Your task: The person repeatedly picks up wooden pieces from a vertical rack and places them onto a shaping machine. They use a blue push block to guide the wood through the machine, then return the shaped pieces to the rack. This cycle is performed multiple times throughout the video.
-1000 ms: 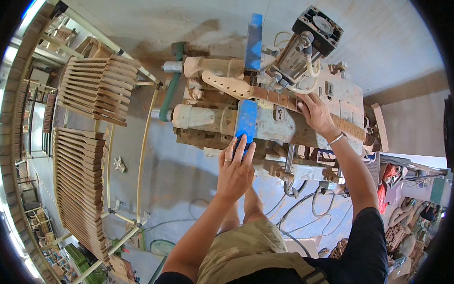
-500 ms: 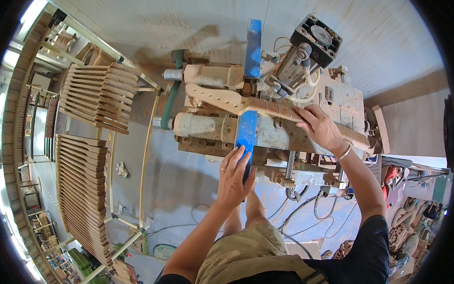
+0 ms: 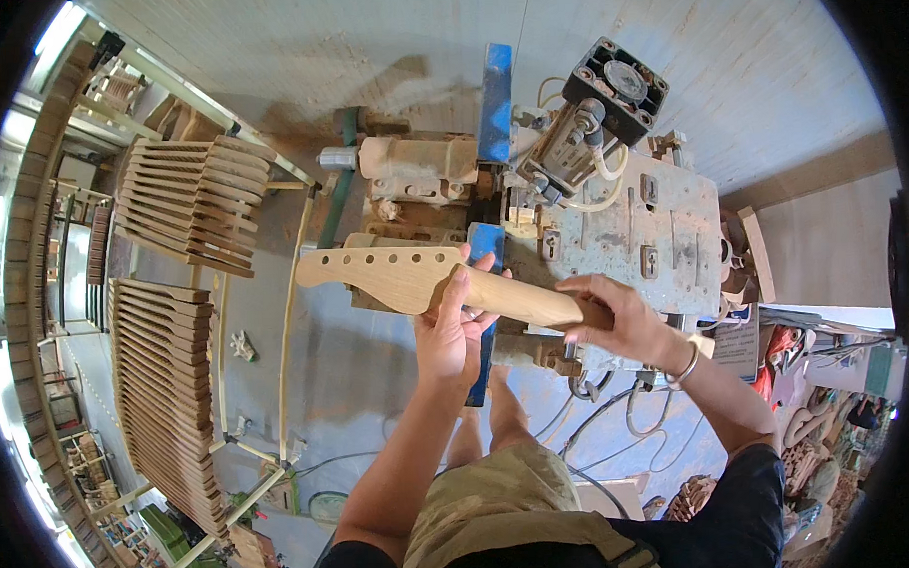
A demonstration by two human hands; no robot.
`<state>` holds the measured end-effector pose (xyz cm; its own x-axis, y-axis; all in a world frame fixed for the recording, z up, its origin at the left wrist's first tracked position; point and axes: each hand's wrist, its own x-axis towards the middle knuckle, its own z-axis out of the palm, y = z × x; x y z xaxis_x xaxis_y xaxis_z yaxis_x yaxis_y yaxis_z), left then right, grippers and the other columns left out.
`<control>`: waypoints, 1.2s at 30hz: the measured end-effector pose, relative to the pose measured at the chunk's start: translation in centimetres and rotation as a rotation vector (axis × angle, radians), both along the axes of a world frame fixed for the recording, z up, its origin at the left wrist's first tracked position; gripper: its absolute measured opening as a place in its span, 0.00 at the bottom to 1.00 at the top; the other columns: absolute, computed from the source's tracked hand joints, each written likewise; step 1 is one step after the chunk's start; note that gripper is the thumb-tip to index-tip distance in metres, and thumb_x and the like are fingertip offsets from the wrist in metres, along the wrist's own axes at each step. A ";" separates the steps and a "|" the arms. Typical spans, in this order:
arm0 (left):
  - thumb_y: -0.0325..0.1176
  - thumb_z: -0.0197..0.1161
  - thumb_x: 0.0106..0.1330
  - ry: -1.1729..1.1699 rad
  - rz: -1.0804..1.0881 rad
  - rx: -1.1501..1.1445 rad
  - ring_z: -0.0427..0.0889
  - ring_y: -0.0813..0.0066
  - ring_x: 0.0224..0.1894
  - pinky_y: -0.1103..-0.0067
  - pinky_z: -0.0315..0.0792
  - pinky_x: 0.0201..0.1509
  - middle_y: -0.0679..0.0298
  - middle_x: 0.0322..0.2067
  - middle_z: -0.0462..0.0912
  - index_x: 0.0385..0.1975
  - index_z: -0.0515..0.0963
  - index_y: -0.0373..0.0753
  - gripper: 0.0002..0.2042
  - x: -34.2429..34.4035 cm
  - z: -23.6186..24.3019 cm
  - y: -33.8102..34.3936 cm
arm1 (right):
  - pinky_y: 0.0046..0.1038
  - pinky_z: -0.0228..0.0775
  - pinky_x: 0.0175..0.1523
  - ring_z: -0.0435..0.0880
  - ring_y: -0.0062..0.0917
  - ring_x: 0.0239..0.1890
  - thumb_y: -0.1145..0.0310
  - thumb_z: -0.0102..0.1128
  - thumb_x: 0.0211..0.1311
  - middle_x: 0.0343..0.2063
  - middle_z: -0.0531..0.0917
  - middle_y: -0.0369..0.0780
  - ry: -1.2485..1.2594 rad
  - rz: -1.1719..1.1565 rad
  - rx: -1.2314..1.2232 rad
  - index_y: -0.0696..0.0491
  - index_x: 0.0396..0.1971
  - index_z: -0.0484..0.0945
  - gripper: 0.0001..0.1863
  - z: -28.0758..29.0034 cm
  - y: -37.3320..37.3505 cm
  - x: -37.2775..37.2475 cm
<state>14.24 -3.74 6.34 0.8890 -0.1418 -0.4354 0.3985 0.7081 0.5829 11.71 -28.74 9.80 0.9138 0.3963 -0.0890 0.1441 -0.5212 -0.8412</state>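
I hold a pale wooden guitar neck (image 3: 394, 276) across in front of me, its headstock with a row of drilled holes pointing left. My left hand (image 3: 454, 329) grips it near the middle from below. My right hand (image 3: 616, 316) clasps its rounded right end. The neck is lifted off the dusty sanding machine (image 3: 613, 228), above the machine's blue belt guard (image 3: 486, 313). A motor with a black fan cover (image 3: 616, 88) sits at the machine's far end.
Two racks of several finished wooden necks (image 3: 187, 208) (image 3: 163, 384) stand to my left on a metal frame. Cables and hoses (image 3: 599, 419) trail on the floor under the machine. A wooden ledge (image 3: 744, 254) and cluttered parts lie at right.
The neck lay on the machine under my right hand with my left hand on the blue guard; now both hands have lifted it off and toward me.
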 end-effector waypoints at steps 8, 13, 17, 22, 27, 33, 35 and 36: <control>0.37 0.65 0.77 0.065 0.093 -0.058 0.81 0.49 0.62 0.54 0.76 0.69 0.51 0.57 0.81 0.66 0.72 0.36 0.22 1.9 -1.0 -2.8 | 0.41 0.79 0.52 0.83 0.43 0.45 0.71 0.76 0.56 0.48 0.81 0.47 -0.334 -0.025 -0.336 0.53 0.70 0.73 0.39 -2.4 -1.8 0.3; 0.32 0.73 0.70 -0.356 0.098 0.668 0.79 0.62 0.61 0.67 0.73 0.66 0.55 0.55 0.81 0.63 0.73 0.33 0.25 0.3 -3.0 -2.4 | 0.34 0.78 0.42 0.82 0.38 0.32 0.71 0.71 0.64 0.35 0.85 0.45 -0.171 0.047 -0.192 0.51 0.70 0.75 0.33 -3.1 -3.9 4.8; 0.28 0.76 0.57 -0.860 -0.070 1.503 0.79 0.52 0.58 0.58 0.70 0.60 0.51 0.58 0.77 0.59 0.78 0.38 0.27 -3.3 -4.4 0.4 | 0.22 0.75 0.43 0.77 0.15 0.35 0.64 0.64 0.76 0.36 0.86 0.34 0.393 -0.135 0.044 0.52 0.71 0.74 0.27 -6.6 -8.2 7.2; 0.37 0.68 0.67 -1.034 -0.483 1.836 0.63 0.53 0.75 0.54 0.56 0.80 0.51 0.71 0.67 0.56 0.81 0.37 0.19 -6.9 -6.9 0.5 | 0.20 0.76 0.47 0.79 0.14 0.37 0.64 0.62 0.78 0.37 0.86 0.32 0.552 -0.207 0.147 0.53 0.71 0.75 0.25 -5.0 -6.0 8.9; 0.36 0.69 0.66 -1.011 -0.434 1.779 0.62 0.52 0.75 0.53 0.58 0.79 0.52 0.71 0.66 0.54 0.81 0.35 0.19 -6.7 -7.2 0.5 | 0.21 0.76 0.43 0.79 0.13 0.36 0.67 0.64 0.76 0.37 0.86 0.33 0.296 -0.138 -0.229 0.50 0.66 0.80 0.21 -6.4 -6.8 9.8; 0.35 0.70 0.64 -1.016 -0.407 1.741 0.62 0.50 0.75 0.52 0.58 0.78 0.51 0.72 0.65 0.52 0.81 0.35 0.18 -6.7 -7.3 0.7 | 0.27 0.80 0.45 0.86 0.25 0.39 0.74 0.70 0.69 0.42 0.90 0.44 -0.107 -0.139 -0.167 0.57 0.56 0.85 0.17 -10.1 -7.9 9.7; 0.33 0.70 0.62 -1.024 -0.402 1.749 0.62 0.50 0.75 0.52 0.58 0.78 0.51 0.72 0.64 0.52 0.81 0.35 0.19 -6.7 -7.4 0.7 | 0.26 0.77 0.47 0.82 0.28 0.34 0.77 0.69 0.67 0.40 0.88 0.46 -0.179 -0.124 -0.199 0.50 0.63 0.82 0.24 -10.0 -7.4 9.5; 0.33 0.71 0.60 -1.026 -0.414 1.760 0.62 0.50 0.76 0.52 0.58 0.78 0.51 0.72 0.64 0.53 0.81 0.35 0.20 -6.8 -7.5 0.8 | 0.26 0.76 0.48 0.81 0.29 0.32 0.79 0.69 0.67 0.39 0.88 0.47 -0.214 -0.117 -0.214 0.47 0.66 0.81 0.27 -10.0 -7.1 9.4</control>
<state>7.47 -2.95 -1.11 0.8749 -0.4309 0.2210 -0.4834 -0.7508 0.4501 21.11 -35.85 -0.19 0.9590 0.2805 0.0398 0.2344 -0.7067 -0.6675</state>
